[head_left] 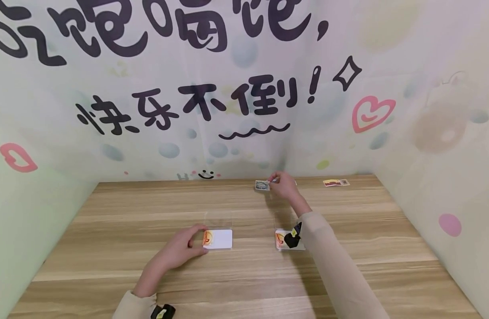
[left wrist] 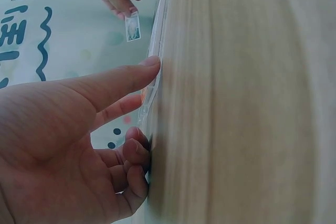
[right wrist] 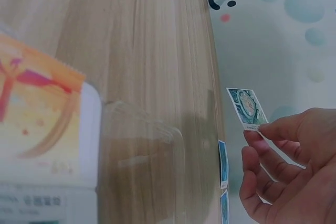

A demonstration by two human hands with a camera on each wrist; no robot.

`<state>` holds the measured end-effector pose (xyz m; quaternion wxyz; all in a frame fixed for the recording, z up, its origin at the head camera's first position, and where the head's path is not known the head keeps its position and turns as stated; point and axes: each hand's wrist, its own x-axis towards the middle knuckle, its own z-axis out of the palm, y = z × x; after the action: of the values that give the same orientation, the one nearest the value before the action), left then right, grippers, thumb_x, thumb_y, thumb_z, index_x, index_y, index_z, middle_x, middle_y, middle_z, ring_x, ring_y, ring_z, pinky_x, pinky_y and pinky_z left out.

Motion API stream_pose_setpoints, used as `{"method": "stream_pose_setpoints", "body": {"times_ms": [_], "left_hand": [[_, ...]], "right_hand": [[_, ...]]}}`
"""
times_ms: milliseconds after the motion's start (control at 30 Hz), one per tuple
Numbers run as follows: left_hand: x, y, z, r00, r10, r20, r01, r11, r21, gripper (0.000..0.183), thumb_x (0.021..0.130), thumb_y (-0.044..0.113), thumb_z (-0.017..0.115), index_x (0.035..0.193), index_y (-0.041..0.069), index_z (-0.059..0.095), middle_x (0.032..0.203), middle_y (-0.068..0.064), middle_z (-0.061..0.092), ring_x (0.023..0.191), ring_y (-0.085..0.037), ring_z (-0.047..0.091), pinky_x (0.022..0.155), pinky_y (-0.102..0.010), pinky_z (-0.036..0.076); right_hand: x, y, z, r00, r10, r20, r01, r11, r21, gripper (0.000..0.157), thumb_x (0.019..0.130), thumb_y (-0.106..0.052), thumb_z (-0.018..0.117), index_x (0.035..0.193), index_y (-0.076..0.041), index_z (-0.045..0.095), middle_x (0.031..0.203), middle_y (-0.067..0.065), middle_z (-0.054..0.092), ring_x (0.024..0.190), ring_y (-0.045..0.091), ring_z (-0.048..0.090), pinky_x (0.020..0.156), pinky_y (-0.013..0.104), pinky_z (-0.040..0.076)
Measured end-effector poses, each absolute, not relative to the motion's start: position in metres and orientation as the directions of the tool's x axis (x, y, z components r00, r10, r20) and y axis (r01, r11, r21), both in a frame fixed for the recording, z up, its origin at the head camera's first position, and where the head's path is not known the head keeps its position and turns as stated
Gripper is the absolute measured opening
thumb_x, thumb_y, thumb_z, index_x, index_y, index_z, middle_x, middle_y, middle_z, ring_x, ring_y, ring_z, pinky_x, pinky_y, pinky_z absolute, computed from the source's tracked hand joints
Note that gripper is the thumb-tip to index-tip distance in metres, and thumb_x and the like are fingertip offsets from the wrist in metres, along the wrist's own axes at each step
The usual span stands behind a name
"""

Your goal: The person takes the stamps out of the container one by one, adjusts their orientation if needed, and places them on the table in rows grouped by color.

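Pinching a small picture card (head_left: pixel 262 185) by one edge with the right hand (head_left: pixel 285 186), held it raised off the surface (head_left: pixel 228 283), near the back. Had that grip almost closed, thumb to fingertip, with only the card in it; probably took so little to spare the picture and avoid bending. Set the left hand's (head_left: pixel 180 249) grip wider, thumb and forefinger across the left end of the left clear case (head_left: pixel 218 220), presumably to steady it. Noted further cards (head_left: pixel 336 182) lying by the far edge, perhaps laid apart for easy picking.

Found both cases unfolded, likely for access. Saw white-and-orange contents (head_left: pixel 222 239) in the left; in the right clear case (right wrist: pixel 142 171), a similar orange-printed piece (right wrist: pixel 37 114), partly hidden from the head view by a wrist strap (head_left: pixel 293 238). Could not count layers.
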<state>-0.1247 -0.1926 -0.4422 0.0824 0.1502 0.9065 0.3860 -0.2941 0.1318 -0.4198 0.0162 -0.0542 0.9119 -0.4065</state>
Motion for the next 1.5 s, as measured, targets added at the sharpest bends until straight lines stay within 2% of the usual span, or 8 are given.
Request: {"method": "stream_pose_setpoints", "body": {"times_ms": [333, 800, 933, 1200, 1500], "left_hand": [[-0.124, -0.192, -0.442, -0.945, 0.324, -0.040, 0.195, 0.659, 0.727, 0.059, 0.089, 0.018, 0.085, 0.140, 0.001, 0.061, 0.073, 0.001, 0.045, 0.064, -0.010, 0.038, 0.059, -0.026, 0.032], [-0.128, -0.195, -0.446, -0.942, 0.334, -0.031, 0.216, 0.675, 0.705, 0.056, 0.090, 0.019, 0.084, 0.139, 0.002, 0.061, 0.072, 0.002, 0.044, 0.063, -0.009, 0.038, 0.059, -0.025, 0.033], [-0.129, -0.196, -0.447, -0.941, 0.338, -0.025, 0.225, 0.678, 0.700, 0.056, 0.091, 0.020, 0.084, 0.139, 0.003, 0.061, 0.072, 0.003, 0.044, 0.062, -0.007, 0.038, 0.059, -0.025, 0.033], [-0.127, -0.195, -0.444, -0.942, 0.333, -0.038, 0.211, 0.677, 0.705, 0.056, 0.090, 0.020, 0.084, 0.139, 0.004, 0.062, 0.073, 0.001, 0.044, 0.063, -0.009, 0.038, 0.059, -0.026, 0.032], [-0.126, -0.195, -0.443, -0.943, 0.329, -0.046, 0.203, 0.679, 0.705, 0.057, 0.090, 0.020, 0.084, 0.140, 0.003, 0.061, 0.072, 0.002, 0.044, 0.063, -0.009, 0.038, 0.059, -0.025, 0.032]], "right_hand": [[-0.296, 0.128, -0.419, -0.995, -0.097, 0.035, -0.092, 0.670, -0.737, 0.011, 0.095, -0.004, 0.063, 0.103, 0.003, 0.068, 0.101, 0.024, 0.073, 0.087, 0.030, 0.066, 0.071, 0.032, 0.050], [-0.300, 0.125, -0.422, -0.994, -0.105, 0.024, -0.090, 0.677, -0.731, 0.013, 0.097, -0.005, 0.063, 0.105, 0.004, 0.067, 0.111, 0.027, 0.073, 0.101, 0.038, 0.068, 0.085, 0.045, 0.055], [-0.304, 0.126, -0.424, -0.995, -0.101, 0.014, -0.079, 0.671, -0.737, 0.012, 0.098, -0.005, 0.064, 0.105, 0.004, 0.067, 0.112, 0.026, 0.073, 0.099, 0.035, 0.069, 0.083, 0.041, 0.054], [-0.312, 0.127, -0.426, -0.994, -0.107, -0.003, -0.069, 0.652, -0.755, 0.013, 0.099, -0.005, 0.064, 0.106, 0.006, 0.069, 0.102, 0.023, 0.074, 0.072, 0.017, 0.063, 0.064, 0.024, 0.047], [-0.314, 0.127, -0.427, -0.993, -0.113, -0.014, -0.063, 0.648, -0.759, 0.014, 0.099, -0.006, 0.064, 0.106, 0.005, 0.069, 0.106, 0.024, 0.074, 0.089, 0.027, 0.068, 0.072, 0.029, 0.050]]}}
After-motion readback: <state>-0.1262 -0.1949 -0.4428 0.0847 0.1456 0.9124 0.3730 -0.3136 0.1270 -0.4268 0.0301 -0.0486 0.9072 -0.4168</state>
